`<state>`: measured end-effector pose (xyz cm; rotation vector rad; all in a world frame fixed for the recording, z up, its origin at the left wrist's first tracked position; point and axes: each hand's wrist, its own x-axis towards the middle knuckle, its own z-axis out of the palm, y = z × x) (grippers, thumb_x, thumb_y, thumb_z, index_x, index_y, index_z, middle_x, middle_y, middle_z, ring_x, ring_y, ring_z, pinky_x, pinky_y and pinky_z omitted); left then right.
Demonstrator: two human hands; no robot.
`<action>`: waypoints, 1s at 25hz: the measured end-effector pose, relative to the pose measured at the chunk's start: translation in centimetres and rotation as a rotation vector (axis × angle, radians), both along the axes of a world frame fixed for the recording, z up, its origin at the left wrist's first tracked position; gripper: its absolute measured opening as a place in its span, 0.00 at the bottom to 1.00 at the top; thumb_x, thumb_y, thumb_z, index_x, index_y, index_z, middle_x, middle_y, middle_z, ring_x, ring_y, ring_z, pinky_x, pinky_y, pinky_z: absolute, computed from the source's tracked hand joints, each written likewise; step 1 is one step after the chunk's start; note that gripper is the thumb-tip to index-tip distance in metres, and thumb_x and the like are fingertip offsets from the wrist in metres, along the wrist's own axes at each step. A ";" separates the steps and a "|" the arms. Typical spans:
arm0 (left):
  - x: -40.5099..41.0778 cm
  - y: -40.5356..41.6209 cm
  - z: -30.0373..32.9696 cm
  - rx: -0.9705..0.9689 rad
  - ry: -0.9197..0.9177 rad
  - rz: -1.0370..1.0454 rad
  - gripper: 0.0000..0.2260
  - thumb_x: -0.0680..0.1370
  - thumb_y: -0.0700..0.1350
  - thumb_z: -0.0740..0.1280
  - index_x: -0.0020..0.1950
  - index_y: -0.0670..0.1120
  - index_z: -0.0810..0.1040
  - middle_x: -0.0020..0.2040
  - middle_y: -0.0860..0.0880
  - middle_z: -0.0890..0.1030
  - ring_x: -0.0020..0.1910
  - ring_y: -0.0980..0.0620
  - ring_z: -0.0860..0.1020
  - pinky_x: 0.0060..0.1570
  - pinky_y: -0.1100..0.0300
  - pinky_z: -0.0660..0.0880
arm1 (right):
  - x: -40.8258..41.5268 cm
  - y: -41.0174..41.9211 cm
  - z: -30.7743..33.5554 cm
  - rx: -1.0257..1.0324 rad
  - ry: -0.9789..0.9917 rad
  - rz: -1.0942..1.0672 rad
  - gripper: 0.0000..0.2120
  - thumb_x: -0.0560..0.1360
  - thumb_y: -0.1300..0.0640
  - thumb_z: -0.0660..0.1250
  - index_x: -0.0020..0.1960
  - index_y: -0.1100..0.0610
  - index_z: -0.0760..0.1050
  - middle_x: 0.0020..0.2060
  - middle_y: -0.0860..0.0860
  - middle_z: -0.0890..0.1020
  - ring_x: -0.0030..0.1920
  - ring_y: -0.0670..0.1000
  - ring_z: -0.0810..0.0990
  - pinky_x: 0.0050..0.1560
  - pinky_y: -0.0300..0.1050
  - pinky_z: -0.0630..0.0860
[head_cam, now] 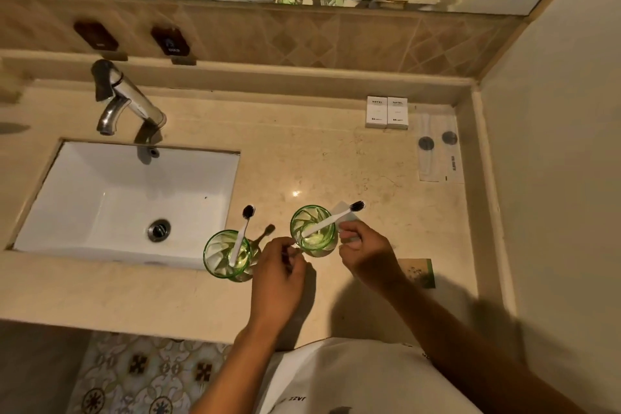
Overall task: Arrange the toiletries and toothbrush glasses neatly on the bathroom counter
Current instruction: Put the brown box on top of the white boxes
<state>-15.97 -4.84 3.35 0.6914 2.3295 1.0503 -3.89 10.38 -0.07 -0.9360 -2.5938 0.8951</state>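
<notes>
A: In the head view, what is being held?

B: A green glass (313, 235) is being flanked by both hands on the counter (336, 161). The right hand (364, 250) is being kept against its right side, fingers curled, with a pale sachet (349, 228) seemingly being pinched between fingertips and glass. The left hand (280, 270) is being held at the glass's lower left edge, fingers curled towards the rim; whether the glass is actually being gripped by it cannot be told.

A: And what is being carried inside that glass?

B: A white toothbrush (332, 219) is being leaned in it, its dark bristles being pointed up and away to the right of the right hand's fingertips.

A: What is lying to the other side?

B: Just left of the left hand, a second green glass (228, 255) is being left standing, apart from the first, with another toothbrush (242, 235) being propped upright in it. Further left, the sink (127, 198) and tap (124, 97) are being shown.

A: Beyond the hands?

B: Well beyond the right hand, two white boxes (387, 112) are being kept side by side against the back ledge, with clear packets (437, 148) to their right. Just beside the right wrist, a green-printed card (420, 272) is lying flat.
</notes>
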 end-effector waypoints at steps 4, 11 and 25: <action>-0.5 0.3 0.4 -0.031 -0.075 -0.033 0.19 0.79 0.44 0.66 0.70 0.47 0.72 0.58 0.52 0.77 0.53 0.51 0.80 0.54 0.55 0.77 | -0.9 -0.8 -0.9 -0.479 -0.030 -0.195 0.19 0.74 0.65 0.68 0.65 0.60 0.75 0.55 0.55 0.82 0.57 0.55 0.82 0.53 0.31 0.76; -2.4 1.8 -0.2 -0.062 -0.240 -0.032 0.19 0.80 0.44 0.66 0.70 0.52 0.71 0.54 0.60 0.79 0.53 0.55 0.80 0.54 0.55 0.78 | -1.0 0.0 -0.8 0.068 -0.116 0.171 0.10 0.65 0.60 0.81 0.39 0.65 0.84 0.43 0.63 0.87 0.45 0.58 0.88 0.43 0.48 0.86; -2.4 0.1 -1.2 -0.157 -0.349 0.076 0.12 0.77 0.58 0.68 0.50 0.51 0.75 0.45 0.51 0.82 0.45 0.52 0.82 0.45 0.56 0.75 | 1.4 1.3 -3.0 0.028 -0.218 -0.263 0.21 0.65 0.59 0.81 0.55 0.63 0.80 0.49 0.63 0.82 0.46 0.60 0.80 0.41 0.51 0.81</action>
